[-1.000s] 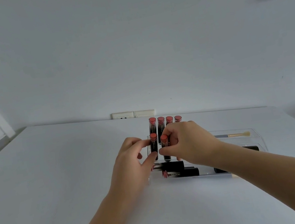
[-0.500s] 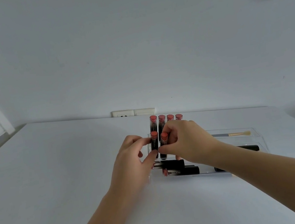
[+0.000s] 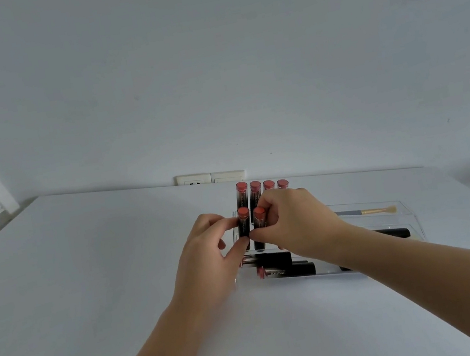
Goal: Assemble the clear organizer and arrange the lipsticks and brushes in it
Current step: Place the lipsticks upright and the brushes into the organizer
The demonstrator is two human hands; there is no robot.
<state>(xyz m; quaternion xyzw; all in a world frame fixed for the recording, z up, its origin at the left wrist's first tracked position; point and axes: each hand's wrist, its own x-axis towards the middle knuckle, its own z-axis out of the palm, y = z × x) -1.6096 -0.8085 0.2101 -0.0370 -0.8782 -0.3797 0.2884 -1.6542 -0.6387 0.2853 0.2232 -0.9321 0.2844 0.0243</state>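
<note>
My left hand [image 3: 210, 262] pinches front-left lipstick [image 3: 244, 229]; right hand [image 3: 294, 223] pinches its neighbour [image 3: 260, 229], both upright in clear organizer [image 3: 404, 211] on counter [image 3: 89, 280]. Keep tubes vertical, press straight down, avoid nudging back row [image 3: 261, 187].

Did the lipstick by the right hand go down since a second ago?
Cannot tell. The lipstick sits beside its left neighbour as before, cap slightly lower, while the wall socket shifted too, so the camera moved.

A white table [image 3: 89, 280] stands against a white wall [image 3: 210, 73] bearing two wall sockets [image 3: 210, 177].
</note>
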